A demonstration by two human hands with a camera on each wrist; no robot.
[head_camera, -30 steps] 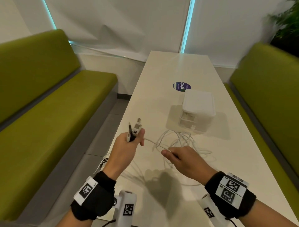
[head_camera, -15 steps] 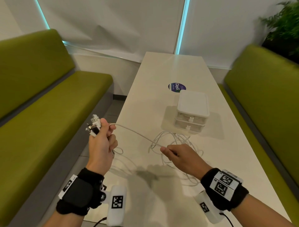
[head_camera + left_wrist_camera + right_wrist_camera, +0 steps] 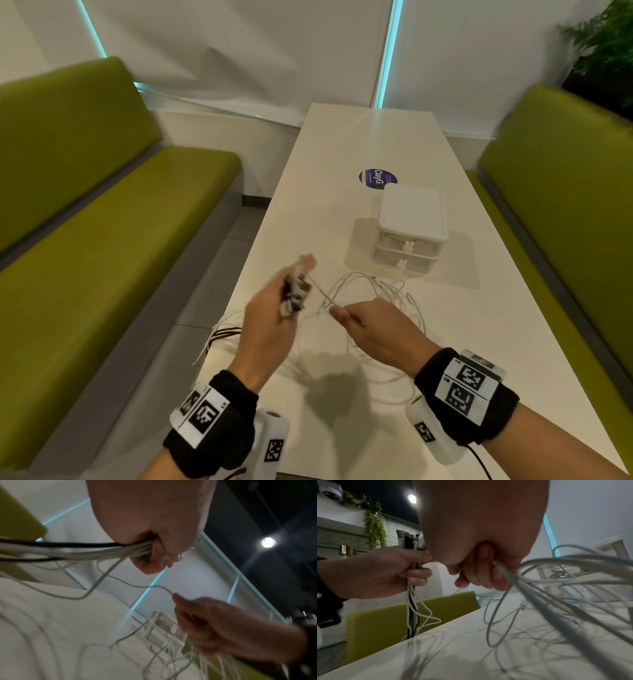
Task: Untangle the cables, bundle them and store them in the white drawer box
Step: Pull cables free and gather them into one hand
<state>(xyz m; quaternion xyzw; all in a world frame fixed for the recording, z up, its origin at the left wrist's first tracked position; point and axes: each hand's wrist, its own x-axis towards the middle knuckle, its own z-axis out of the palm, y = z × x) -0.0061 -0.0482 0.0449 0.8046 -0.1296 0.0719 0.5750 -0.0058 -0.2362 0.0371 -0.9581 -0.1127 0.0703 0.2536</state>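
Note:
My left hand grips a bunch of cable ends, white and black, with the plugs sticking up; the wrist view shows the cable bunch running through my fist. My right hand pinches a single white cable that runs over to the left hand, seen as a thin white cable in the left wrist view. Tangled white cable loops lie on the table between my hands and the white drawer box. Both drawers look closed. More cables hang over the table's left edge.
The long white table has a round dark sticker behind the box. Green benches flank it on both sides, with a plant at the far right. Cable loops crowd the right wrist view.
My left hand, which had swung out left past the table edge with the cable ends, has come back in close to the right hand. The right hand has barely moved.

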